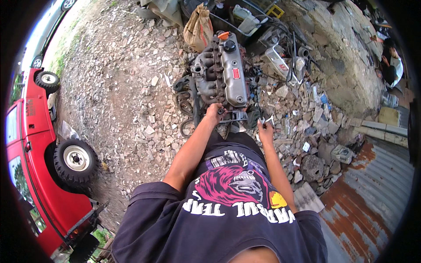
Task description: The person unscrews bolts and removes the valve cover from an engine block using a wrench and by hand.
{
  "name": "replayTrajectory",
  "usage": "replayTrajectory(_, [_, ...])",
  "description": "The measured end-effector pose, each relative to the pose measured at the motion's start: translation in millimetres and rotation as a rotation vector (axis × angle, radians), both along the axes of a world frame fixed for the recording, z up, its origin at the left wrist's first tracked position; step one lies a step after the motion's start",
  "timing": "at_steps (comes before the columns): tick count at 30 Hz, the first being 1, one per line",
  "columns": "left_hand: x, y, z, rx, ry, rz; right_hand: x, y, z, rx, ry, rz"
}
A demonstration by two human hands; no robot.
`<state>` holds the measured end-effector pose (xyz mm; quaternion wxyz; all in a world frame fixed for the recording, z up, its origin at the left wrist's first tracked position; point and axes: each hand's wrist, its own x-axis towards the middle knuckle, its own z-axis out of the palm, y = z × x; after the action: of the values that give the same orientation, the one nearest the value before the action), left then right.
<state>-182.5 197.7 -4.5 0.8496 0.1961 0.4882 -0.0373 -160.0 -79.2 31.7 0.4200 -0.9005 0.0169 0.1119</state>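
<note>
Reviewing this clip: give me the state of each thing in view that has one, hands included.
Left hand: at the engine's near end, grip unclear
Right hand: closed on a silver tool
Engine: valve cover fitted
Black cap: seated on the cover
Sack: upright
Red vehicle: standing on its wheels
Corrugated sheet: partly rusted
</note>
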Motion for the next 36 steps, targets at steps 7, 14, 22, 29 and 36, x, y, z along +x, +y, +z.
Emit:
replayTrajectory(7, [16, 25, -49, 0.413, -0.058, -0.268, -105, -15, -28, -0.076, 0.178, -0.207])
replayTrajectory(14, [69, 71, -106, 1.414, 0.153, -0.630, -173, 20, -24, -0.082, 0.350, -0.251])
replayTrajectory(22, [81, 87, -132, 1.586, -0.029, -0.636, -189, 31, -33, -0.040, 0.388, -0.252])
replayTrajectory(29, [65, 77, -131, 1.670, -0.091, -0.798, -173, 22, -30, -0.064, 0.429, -0.252])
replayTrajectory(36, [60, 81, -124, 1.599, -0.086, -0.807, -151, 28, -23, -0.111, 0.414, -0.213])
